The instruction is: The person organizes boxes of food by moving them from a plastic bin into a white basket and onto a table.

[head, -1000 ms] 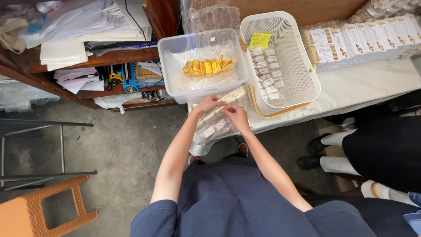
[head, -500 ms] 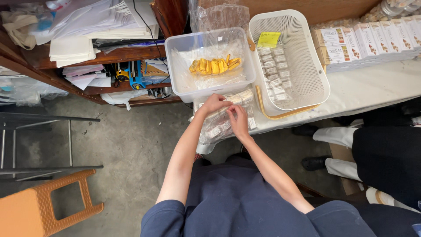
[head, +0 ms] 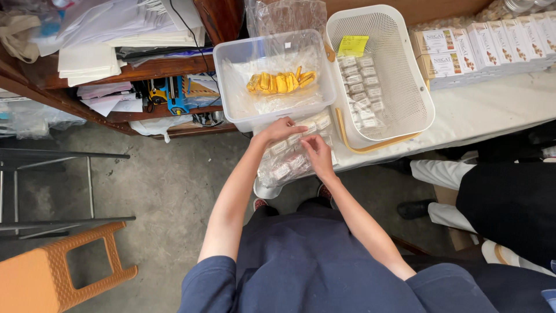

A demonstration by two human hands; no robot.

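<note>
Inspected at the clear plastic tub (head: 231, 64), used as landmark. Left hand (head: 282, 128) found just below its near wall, fingers curled loosely on a clear bag of small wrapped packets (head: 292, 159); firm grasp could not be told. Right hand (head: 315, 155) found lower, fingers bent and pressed on the same bag. Bag lay at the table edge (head: 492, 107) directly below the tub. Yellow wrapped pieces (head: 281, 82) seen inside the tub. White mesh basket (head: 399, 69) noted right of it, orange stool (head: 52, 272) far below-left.
</note>
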